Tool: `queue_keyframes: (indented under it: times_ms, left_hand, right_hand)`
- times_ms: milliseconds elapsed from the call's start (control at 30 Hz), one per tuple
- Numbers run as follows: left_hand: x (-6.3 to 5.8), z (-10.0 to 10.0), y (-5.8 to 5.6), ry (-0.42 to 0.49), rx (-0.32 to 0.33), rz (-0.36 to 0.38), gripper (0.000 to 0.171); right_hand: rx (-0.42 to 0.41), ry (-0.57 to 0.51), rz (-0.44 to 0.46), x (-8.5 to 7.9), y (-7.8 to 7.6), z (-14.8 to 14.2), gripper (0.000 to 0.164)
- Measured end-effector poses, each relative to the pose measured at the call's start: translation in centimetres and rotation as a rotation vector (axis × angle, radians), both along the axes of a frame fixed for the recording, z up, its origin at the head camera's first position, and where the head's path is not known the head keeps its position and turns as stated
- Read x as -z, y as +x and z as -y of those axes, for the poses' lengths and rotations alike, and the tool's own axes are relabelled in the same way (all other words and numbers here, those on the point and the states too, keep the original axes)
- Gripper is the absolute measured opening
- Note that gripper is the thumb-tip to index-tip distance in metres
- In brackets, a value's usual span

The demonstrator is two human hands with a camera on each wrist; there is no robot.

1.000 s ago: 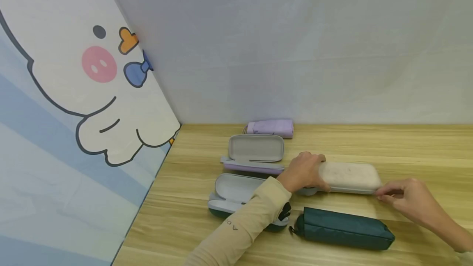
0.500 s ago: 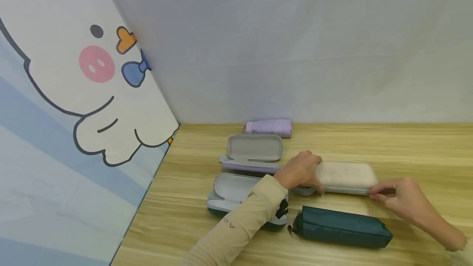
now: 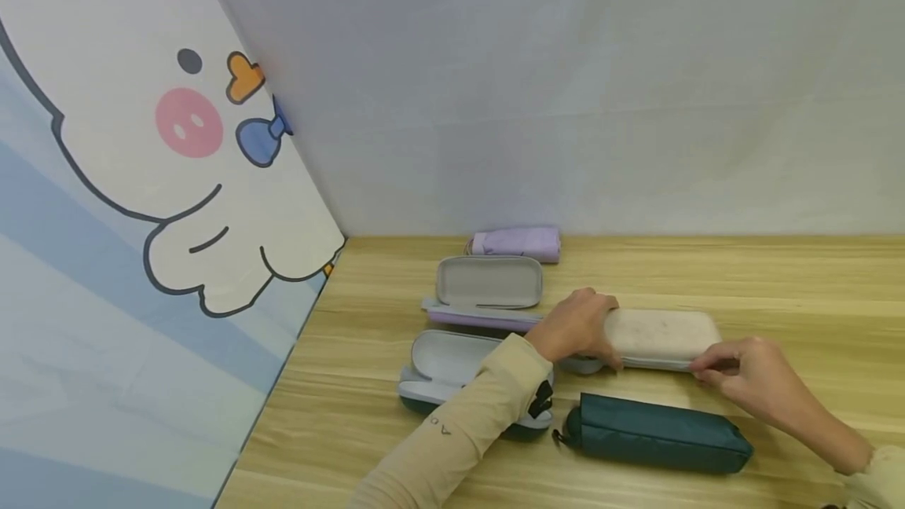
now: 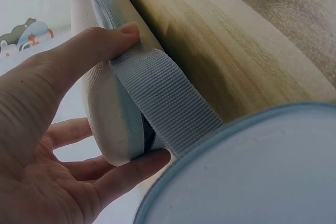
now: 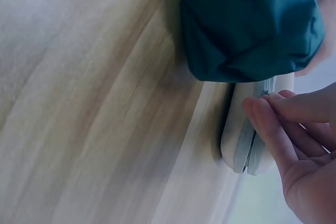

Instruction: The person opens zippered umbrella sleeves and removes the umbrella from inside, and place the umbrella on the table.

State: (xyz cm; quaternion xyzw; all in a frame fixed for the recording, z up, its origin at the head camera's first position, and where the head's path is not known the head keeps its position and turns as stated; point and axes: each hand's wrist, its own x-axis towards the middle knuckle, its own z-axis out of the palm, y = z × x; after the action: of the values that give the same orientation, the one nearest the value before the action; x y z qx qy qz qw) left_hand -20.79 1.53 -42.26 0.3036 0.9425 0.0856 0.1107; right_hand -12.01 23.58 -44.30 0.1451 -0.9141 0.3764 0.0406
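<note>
A cream zip-up hard case [image 3: 661,334] lies on the wood-grain table. My left hand [image 3: 576,326] grips its left end; in the left wrist view the thumb presses beside a grey webbing strap [image 4: 163,90] and the fingers lie along the opposite side. At the front edge, my right hand [image 3: 752,375] pinches the zip pull, which the fingertips mostly cover. Behind that pinch, the right wrist view shows the zip [image 5: 249,150] parted round the case's end. The case's inside is hidden.
In front lies a dark green fabric bundle [image 3: 661,432], seemingly a folded umbrella. Left of it stand an opened green case [image 3: 452,360] and an opened purple case [image 3: 489,283], partly behind my left arm. A purple folded umbrella [image 3: 519,245] lies by the back wall.
My right hand has slid leftward along the case's front edge with the zip pull. My left hand keeps its grip on the left end.
</note>
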Motion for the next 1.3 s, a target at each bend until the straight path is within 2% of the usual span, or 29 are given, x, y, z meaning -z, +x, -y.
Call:
queue_keyframes:
  times_ms: [300, 667, 1033, 1300]
  left_hand:
    - [0.1, 0.1, 0.0, 0.014, 0.005, 0.0, 0.074]
    - [0.2, 0.0, 0.1, 0.009, -0.007, -0.012, 0.074]
    - [0.1, -0.1, 0.0, 0.0, 0.003, -0.038, 0.071]
    - [-0.1, -0.2, 0.0, 0.009, 0.01, -0.039, 0.068]
  right_hand:
    - [-0.035, 0.022, 0.034, -0.2, -0.2, 0.4, 0.014]
    - [-0.104, 0.08, -0.047, -0.3, -1.1, 1.4, 0.018]
    - [-0.168, 0.042, -0.068, -0.1, -1.5, 2.3, 0.018]
    - [-0.244, 0.015, -0.166, 0.2, -2.0, 2.9, 0.021]
